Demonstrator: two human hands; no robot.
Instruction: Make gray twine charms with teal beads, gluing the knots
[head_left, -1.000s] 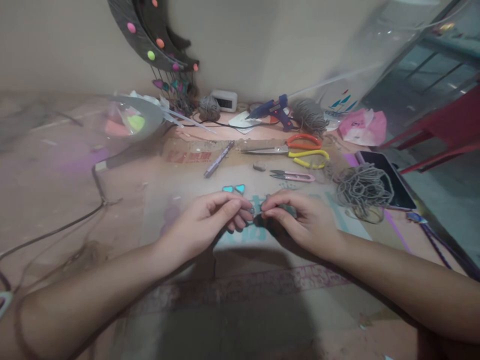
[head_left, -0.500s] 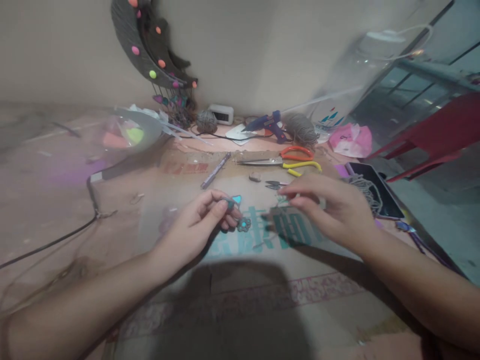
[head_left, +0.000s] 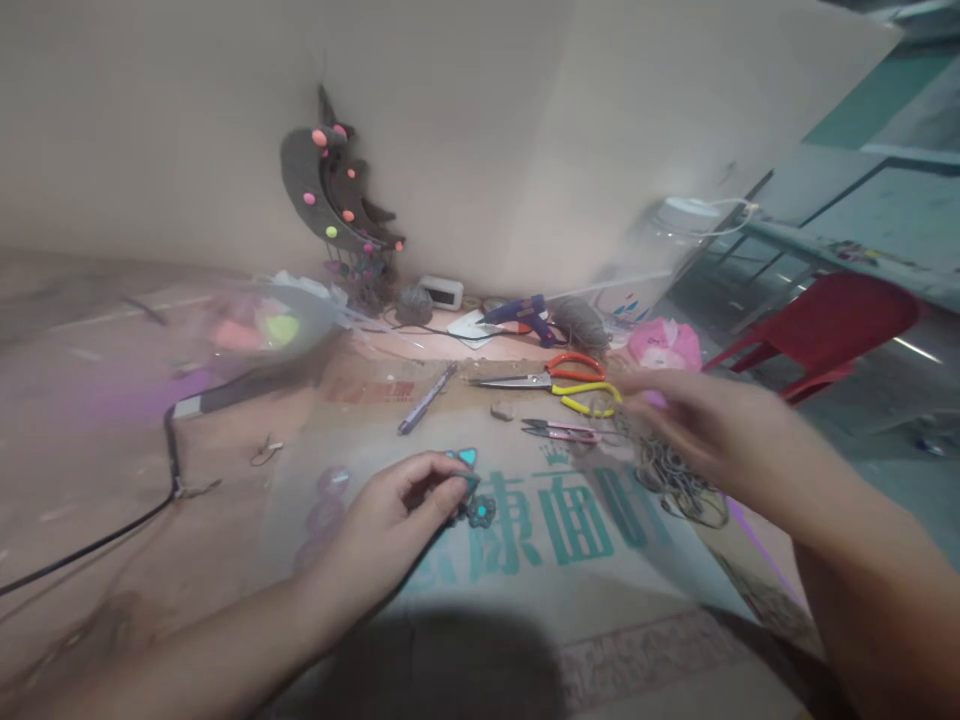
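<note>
My left hand (head_left: 411,515) is closed, with thumb and fingertips pinching a small dark teal piece (head_left: 469,481). Just beyond those fingertips is a turquoise heart-shaped piece (head_left: 467,457). A grey flower-shaped piece (head_left: 481,511) with a turquoise centre sits close to the thumb. My right hand (head_left: 701,425), smeared by motion, hangs over the right side of the work area, above a tangle of grey cord (head_left: 679,485). Its fingers are too blurred to show whether they hold anything. Pink-handled thread snips (head_left: 559,431) lie between the hands.
Scissors (head_left: 517,382) with orange and yellow handles, a pen (head_left: 427,398) and a small brownish lump (head_left: 502,411) lie farther back. Along the wall are a glue gun (head_left: 525,318), yarn balls (head_left: 581,325) and a pink bag (head_left: 665,345). A black cable (head_left: 174,450) runs at left.
My right hand has moved right, from over the snips to above the grey cord. My left hand keeps its pinch. The view has tilted up, showing more wall and the red chair.
</note>
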